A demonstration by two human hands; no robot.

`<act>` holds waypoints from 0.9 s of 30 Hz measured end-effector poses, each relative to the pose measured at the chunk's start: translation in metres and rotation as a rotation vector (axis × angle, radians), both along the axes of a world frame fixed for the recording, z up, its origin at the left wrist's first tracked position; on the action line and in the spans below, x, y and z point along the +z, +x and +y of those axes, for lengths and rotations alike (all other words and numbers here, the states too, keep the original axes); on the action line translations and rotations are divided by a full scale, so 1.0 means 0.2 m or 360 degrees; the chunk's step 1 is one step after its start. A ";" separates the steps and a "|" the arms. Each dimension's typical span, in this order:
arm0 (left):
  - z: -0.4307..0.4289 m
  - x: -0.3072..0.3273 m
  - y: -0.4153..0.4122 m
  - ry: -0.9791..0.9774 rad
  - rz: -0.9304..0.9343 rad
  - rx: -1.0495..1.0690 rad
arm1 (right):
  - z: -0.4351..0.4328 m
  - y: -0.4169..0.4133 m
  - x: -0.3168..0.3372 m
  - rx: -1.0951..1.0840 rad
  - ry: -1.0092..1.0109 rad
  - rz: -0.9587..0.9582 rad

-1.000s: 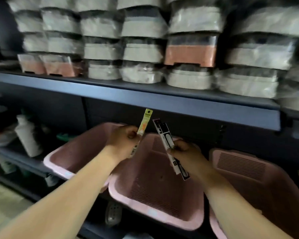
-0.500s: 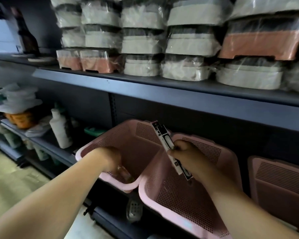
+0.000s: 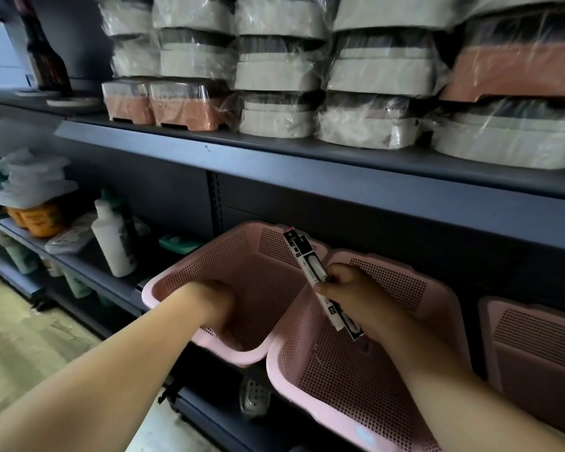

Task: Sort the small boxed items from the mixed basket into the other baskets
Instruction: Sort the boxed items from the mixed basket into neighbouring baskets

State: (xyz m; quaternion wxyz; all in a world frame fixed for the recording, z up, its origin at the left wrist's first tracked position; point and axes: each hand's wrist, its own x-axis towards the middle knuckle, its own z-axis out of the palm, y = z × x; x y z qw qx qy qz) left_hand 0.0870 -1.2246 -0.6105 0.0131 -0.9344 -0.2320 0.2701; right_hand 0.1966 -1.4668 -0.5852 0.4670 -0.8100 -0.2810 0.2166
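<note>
The right hand (image 3: pixel 356 295) grips the black-and-white box (image 3: pixel 307 265) round its middle, fingers and thumb curled about it, as in both earlier frames. The box is long, slim and rectangular, of printed card, and is tilted with its upper end leaning left. It is held above the left rear corner of the middle basket (image 3: pixel 356 386).

The left hand (image 3: pixel 212 301) has changed position. One second ago it was raised, pinching a yellow-green box beside the black-and-white one. Half a second ago it had dropped into the left basket (image 3: pixel 268 252), which touches the middle basket's left side, and it remains there. Its fingers point down behind the near wall, so the grip cannot be told, and the yellow-green box is not in view.

All baskets are pink moulded plastic with rounded rims and walls and floors perforated in fine dot grids. A third, the right basket (image 3: pixel 535 347), stands just right of the middle basket and has slotted walls. Above the middle basket runs a dark metal shelf (image 3: pixel 340 161) carrying stacks (image 3: pixel 274 76) of grey and orange tubs in crinkled clear film. Well left of the middle basket stands a white bottle (image 3: pixel 113 236).
</note>
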 end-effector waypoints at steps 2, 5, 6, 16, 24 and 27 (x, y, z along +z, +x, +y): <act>0.00 0.01 0.00 0.0053 0.0148 -0.0005 | 0.01 0.00 0.00 0.0012 0.0008 0.0024; 0.00 0.05 -0.03 0.0048 0.0031 -0.0035 | 0.03 -0.01 -0.01 0.0002 0.0045 0.0115; 0.00 0.06 -0.02 -0.0053 -0.0069 -0.0059 | 0.04 -0.02 -0.01 -0.0006 0.0059 0.0148; -0.28 0.17 0.12 -0.1622 -0.1430 0.0375 | 0.11 -0.04 0.00 -0.0040 0.0178 0.0078; -0.21 0.15 0.11 -0.1595 -0.1618 0.0466 | 0.11 -0.01 -0.02 -0.0122 0.0171 -0.0016; -0.11 0.16 0.08 -0.1202 -0.1732 0.0336 | 0.10 0.00 -0.03 -0.0175 0.0182 0.0009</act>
